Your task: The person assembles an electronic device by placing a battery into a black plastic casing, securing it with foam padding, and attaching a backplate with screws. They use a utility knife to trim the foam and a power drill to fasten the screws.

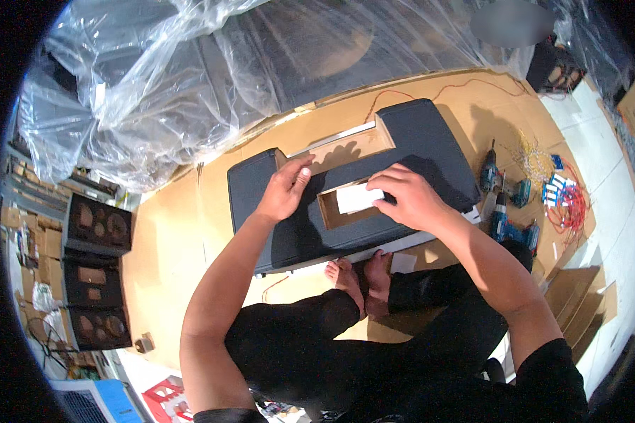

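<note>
A black covered box-like panel (pixel 289 243) lies before me, with a rectangular opening in its middle and a notch cut into its far edge. Bare wood lines both cut-outs. My right hand (pixel 409 199) pinches a small white rectangular piece (pixel 356 198) between thumb and fingers, over the rectangular opening. Whether the piece is card or plastic I cannot tell. My left hand (pixel 286 187) rests on the panel by the left corner of the notch, fingers apart and holding nothing. Part of the opening is hidden under the white piece.
Cardboard (pixel 169 261) covers the floor. Two cordless drills (pixel 499 218) lie right of the panel, near bundles of red wire (pixel 568 204). Clear plastic sheeting (pixel 169 84) hangs over something large at the back. Black speaker-like boxes (pixel 95 275) stand at left; folded cardboard (pixel 575 303) lies at right.
</note>
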Action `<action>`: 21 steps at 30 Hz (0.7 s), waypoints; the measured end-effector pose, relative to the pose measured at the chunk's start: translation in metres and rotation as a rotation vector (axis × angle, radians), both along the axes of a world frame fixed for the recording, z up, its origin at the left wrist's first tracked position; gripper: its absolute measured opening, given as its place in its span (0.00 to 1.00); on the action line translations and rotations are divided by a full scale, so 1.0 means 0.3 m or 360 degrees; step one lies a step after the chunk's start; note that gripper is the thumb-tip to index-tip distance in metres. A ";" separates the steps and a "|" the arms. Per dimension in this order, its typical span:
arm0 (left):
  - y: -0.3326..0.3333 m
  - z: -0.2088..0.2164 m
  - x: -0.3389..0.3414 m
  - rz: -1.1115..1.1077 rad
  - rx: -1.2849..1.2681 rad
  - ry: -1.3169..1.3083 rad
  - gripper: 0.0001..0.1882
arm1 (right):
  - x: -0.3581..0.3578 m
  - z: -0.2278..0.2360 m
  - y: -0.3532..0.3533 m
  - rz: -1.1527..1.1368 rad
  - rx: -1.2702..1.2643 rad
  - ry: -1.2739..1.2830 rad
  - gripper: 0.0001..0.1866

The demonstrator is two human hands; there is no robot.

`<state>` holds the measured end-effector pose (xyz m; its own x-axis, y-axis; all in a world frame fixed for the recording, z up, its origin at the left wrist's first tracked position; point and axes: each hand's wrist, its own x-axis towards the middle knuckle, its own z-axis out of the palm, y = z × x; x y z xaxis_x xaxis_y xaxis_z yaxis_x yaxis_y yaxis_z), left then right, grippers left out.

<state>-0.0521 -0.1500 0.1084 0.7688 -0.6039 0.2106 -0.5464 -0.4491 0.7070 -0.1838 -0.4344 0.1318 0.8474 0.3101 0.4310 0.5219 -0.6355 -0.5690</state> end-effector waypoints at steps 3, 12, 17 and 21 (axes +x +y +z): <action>-0.007 0.007 -0.041 0.0014 -0.0009 0.0124 0.20 | 0.057 -0.069 0.029 0.0019 -0.0347 -0.0106 0.12; -0.066 0.034 -0.070 -0.0054 0.0479 -0.0090 0.45 | 0.072 -0.059 0.104 -0.0261 -0.0610 0.0002 0.11; -0.079 0.035 -0.077 0.0037 0.0574 -0.0078 0.47 | 0.085 -0.079 0.114 -0.0276 -0.0526 0.0024 0.12; -0.083 0.036 -0.072 0.0047 0.0577 0.0019 0.50 | 0.083 -0.090 0.109 -0.0299 -0.0449 -0.0046 0.12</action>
